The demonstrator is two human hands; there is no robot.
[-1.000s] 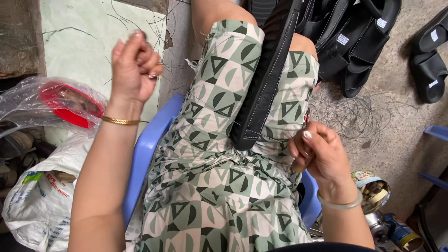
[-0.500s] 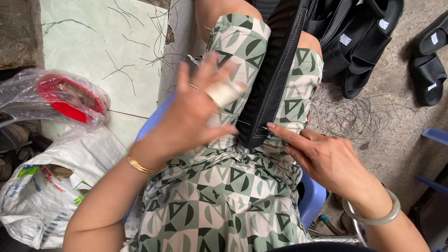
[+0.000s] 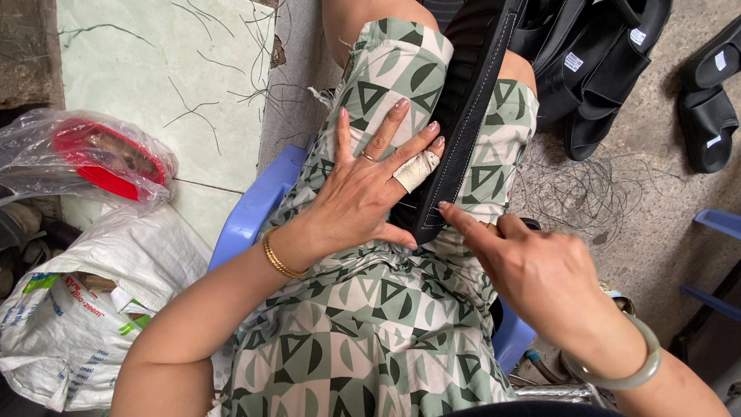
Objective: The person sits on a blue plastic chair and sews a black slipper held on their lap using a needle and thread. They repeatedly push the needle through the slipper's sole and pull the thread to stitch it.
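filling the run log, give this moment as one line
left hand flat on black strap piece, bandaged finger | right hand index fingertip at strap's near end | strap lies on lap | blue plastic stool beneath

Left hand (image 3: 363, 185): palm down, fingers spread and extended, pointing up and to the right. Index finger wrapped in a white bandage; ring on the ring finger. Thumb angled toward the lower right. Left forearm enters from the lower left edge, wrist straight, gold bangle at the wrist.

Right hand (image 3: 532, 266): back facing up, index finger extended toward the left thumb tip, remaining fingers curled. Pale bangle at the wrist; forearm enters from the lower right corner.
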